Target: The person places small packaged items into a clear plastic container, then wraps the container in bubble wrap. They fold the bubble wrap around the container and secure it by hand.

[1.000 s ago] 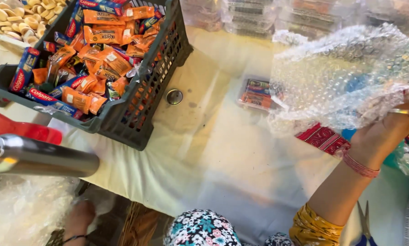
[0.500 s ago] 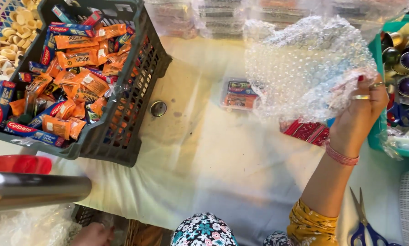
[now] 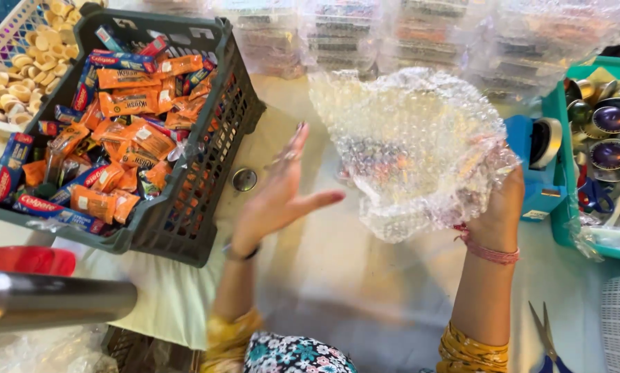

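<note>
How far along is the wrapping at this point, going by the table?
Done: stacks of bubble-wrapped packs line the far edge. In hand: the right hand holds up a sheet of bubble wrap; the left hand is open beside it, holding nothing. Left: the dark crate is full of unwrapped orange and blue packets.

1. The crate of snack packets stands at the bench's left.
2. The bubble wrap sheet is held above the bench's middle, right of the crate.
3. The tray of metal cups stands at the right.
4. The scissors lie at the near right.
</note>
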